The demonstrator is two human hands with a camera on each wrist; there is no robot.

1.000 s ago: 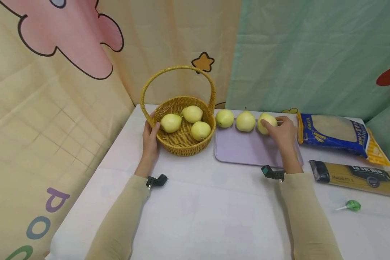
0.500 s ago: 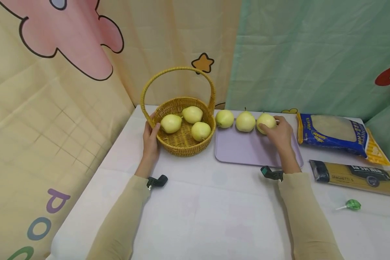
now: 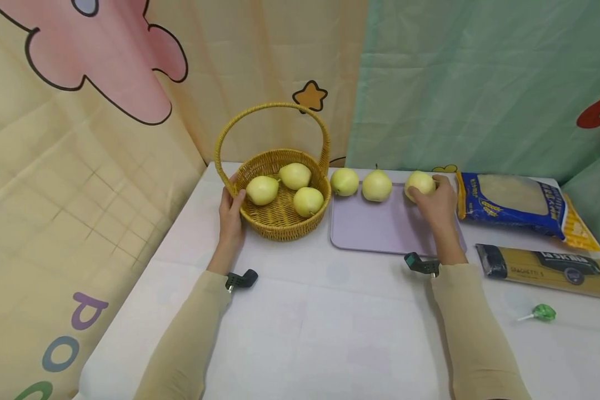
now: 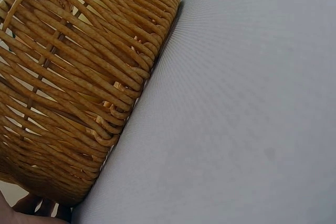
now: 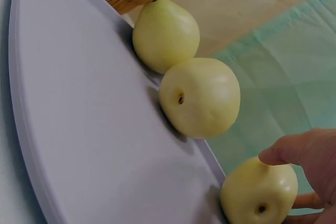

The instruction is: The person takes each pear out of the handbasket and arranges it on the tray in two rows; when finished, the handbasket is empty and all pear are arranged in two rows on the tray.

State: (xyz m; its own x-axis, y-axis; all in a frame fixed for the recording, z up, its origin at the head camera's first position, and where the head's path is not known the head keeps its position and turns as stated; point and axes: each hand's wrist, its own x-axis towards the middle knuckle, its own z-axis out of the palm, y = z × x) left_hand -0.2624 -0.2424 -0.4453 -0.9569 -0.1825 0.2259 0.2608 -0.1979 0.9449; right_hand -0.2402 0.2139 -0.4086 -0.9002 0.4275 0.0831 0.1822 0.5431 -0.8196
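My left hand [image 3: 231, 216] grips the left side of a woven wicker basket [image 3: 280, 230], thumb at the rim beside the handle's base. Inside the basket lie a pear [image 3: 262, 190], a second pear [image 3: 295, 175] and a third pear [image 3: 308, 201]. At the tray's far right, my right hand [image 3: 437, 205] holds a pale yellow-green pear [image 3: 420, 185] between thumb and fingers. Two more pears, one nearer the basket [image 3: 344, 182] and one in the middle [image 3: 377, 185], sit along the back edge of the lilac tray [image 3: 375, 228]. The right wrist view shows the held pear [image 5: 260, 192] apart from the others.
Right of the tray lies a blue bag [image 3: 515, 203] with a yellow packet [image 3: 582, 228] partly under it. A spaghetti pack [image 3: 555, 269] and a green lollipop [image 3: 544, 312] lie nearer the front. Printed curtains [image 3: 430, 83] hang behind the white table [image 3: 320, 322].
My right hand has moved the held pear slightly right, widening the gap to the middle pear. The left hand and the basket have stayed put.
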